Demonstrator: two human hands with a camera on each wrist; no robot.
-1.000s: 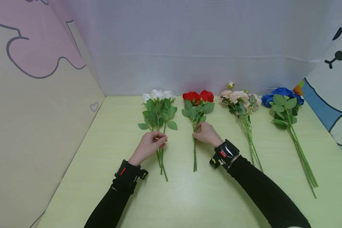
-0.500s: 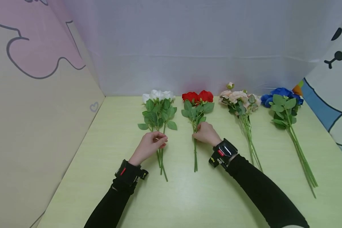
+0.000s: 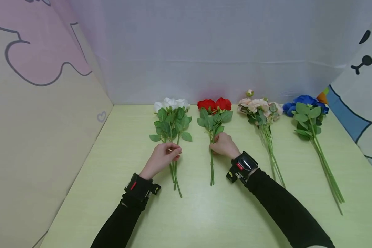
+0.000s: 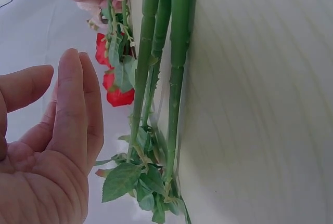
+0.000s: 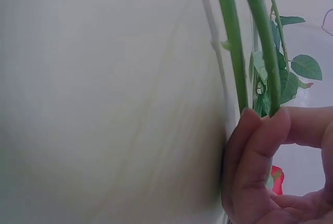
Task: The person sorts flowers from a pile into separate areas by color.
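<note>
Artificial white roses [image 3: 171, 103] with green leaves lie on the table, their stems [image 4: 176, 52] pointing toward the person. My left hand [image 3: 162, 159] hovers over those stems in the head view. In the left wrist view, its thumb and fingers [image 4: 71, 99] are apart with nothing between them. Just to the right lie two red roses [image 3: 215, 104]. Between thumb and fingertips, my right hand [image 3: 225, 145] pinches the red roses' stems [image 5: 235, 47] below the leaves, close to the tabletop.
Farther right lies a bunch of pale pink flowers [image 3: 258, 105], then blue flowers [image 3: 306, 100] with long stems slanting toward the front right. A white cloth [image 3: 204, 51] hangs behind the table [image 3: 204, 220]. Panels with cartoon drawings flank both sides.
</note>
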